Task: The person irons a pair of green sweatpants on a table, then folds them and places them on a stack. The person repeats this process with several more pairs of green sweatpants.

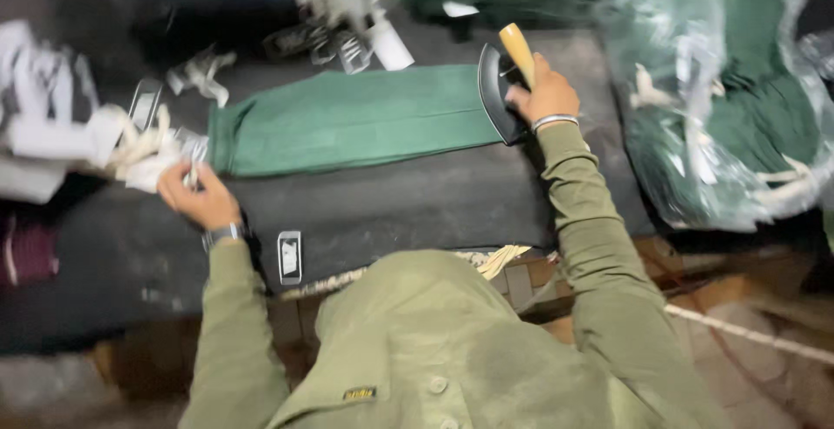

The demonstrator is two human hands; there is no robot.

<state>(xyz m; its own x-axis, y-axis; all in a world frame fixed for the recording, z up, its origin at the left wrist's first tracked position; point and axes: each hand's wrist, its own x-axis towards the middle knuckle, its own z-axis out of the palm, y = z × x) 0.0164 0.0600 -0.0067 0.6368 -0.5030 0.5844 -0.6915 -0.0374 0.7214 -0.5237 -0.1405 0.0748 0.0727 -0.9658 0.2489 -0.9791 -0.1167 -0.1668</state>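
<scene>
Right hand grips the wooden handle of the iron, which rests on one end of the green folded cloth on the dark table. My left hand, at the cloth's other end, pinches a small white tag beside a heap of white tags.

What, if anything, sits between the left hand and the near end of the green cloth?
Nothing visible. The left hand is at the pile of white tags, just beside the left end of the folded green cloth; only bare dark work surface lies between. The right hand holds the iron at the cloth's far end.
</scene>
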